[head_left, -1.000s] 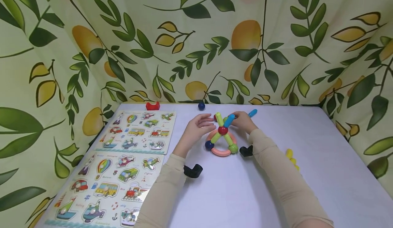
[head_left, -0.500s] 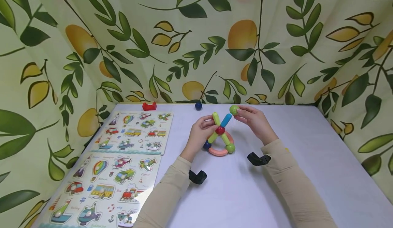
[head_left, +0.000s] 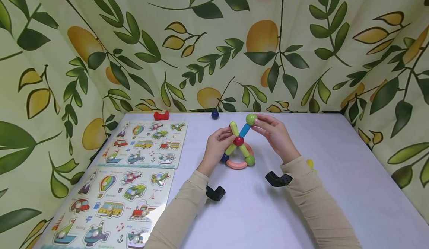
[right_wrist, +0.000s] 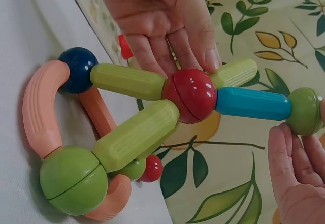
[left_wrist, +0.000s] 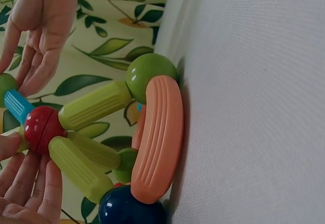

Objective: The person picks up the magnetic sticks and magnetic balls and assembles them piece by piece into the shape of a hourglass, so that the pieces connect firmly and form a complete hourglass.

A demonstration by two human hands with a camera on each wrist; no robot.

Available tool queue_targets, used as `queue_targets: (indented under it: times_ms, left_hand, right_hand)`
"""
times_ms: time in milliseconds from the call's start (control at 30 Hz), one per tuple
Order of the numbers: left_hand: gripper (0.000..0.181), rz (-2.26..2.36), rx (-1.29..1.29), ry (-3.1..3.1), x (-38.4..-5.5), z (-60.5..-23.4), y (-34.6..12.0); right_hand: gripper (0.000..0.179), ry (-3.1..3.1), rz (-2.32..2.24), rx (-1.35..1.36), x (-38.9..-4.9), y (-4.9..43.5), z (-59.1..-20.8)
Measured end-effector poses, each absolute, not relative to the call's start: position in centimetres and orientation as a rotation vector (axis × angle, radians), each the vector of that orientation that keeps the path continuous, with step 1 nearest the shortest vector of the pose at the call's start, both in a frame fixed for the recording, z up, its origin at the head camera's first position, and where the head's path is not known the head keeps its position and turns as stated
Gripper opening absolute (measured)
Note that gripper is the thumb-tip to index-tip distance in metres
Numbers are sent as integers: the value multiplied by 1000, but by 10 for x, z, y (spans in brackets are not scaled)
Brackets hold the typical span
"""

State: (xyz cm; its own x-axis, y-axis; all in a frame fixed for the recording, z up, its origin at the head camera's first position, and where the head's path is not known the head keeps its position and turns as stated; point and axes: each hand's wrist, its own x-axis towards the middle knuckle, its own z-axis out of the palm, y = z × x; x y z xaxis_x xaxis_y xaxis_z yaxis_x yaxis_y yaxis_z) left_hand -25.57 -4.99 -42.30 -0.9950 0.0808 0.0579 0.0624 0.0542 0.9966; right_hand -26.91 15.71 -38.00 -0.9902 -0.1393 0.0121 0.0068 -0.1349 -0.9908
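Note:
A magnetic stick-and-ball structure stands on the table, its base a ring of curved salmon-pink sticks [left_wrist: 161,140] joined by balls, among them a dark blue ball [right_wrist: 79,70]. Yellow-green sticks [right_wrist: 136,134] rise from it to a red ball [head_left: 238,141]. From that ball a blue stick [right_wrist: 254,103] and another yellow-green stick [head_left: 234,129] slant upward. My left hand [head_left: 217,150] pinches this upper yellow-green stick close to the red ball. With fingertips, my right hand [head_left: 277,136] holds a green ball [head_left: 251,119] against the blue stick's upper end.
Two picture puzzle boards [head_left: 142,144] with vehicles lie on the left. At the back edge are a red curved piece [head_left: 161,115] and a loose dark blue ball [head_left: 215,115]. A yellow piece [head_left: 310,163] lies beside the right sleeve. A leaf-patterned curtain hangs behind the table.
My right hand came up from behind the structure with a green ball, then moved it left onto the blue stick's end. My left hand closed in and took hold of the upper yellow-green stick.

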Motion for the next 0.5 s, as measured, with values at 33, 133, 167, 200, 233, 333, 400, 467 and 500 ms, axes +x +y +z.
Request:
queue_targets:
  times_ms: [33, 133, 167, 200, 233, 333, 400, 467, 500]
  left_hand:
    - [37, 2144, 151, 2269, -255, -423, -49]
    - [37, 2135, 155, 2264, -255, -423, -48]
    - [37, 2133, 162, 2261, -256, -423, -48]
    - [37, 2131, 170, 2255, -257, -423, -48]
    - [36, 2127, 177, 2249, -258, -423, -49]
    - [36, 2130, 177, 2224, -265, -421, -55]
    - [37, 2136, 168, 2231, -273, -419, -60]
    - [38, 2103, 155, 2273, -285, -420, -65]
    - [38, 2077, 158, 2296, -292, -421, -68]
  right_hand:
    - [28, 1995, -2296, -156, -269, 158, -381]
    - [31, 1981, -2321, -156, -267, 159, -383]
    - [32, 1977, -2330, -156, -265, 159, -383]
    - [33, 1974, -2338, -152, -265, 159, -384]
    - [35, 1978, -2341, -152, -264, 158, -384]
    - [39, 1994, -2347, -140, -263, 155, -386]
    - [41, 2000, -2348, -132, -263, 153, -388]
    - [42, 1998, -2350, -124, -263, 150, -389]
    - [42, 1995, -2352, -116, -263, 149, -390]
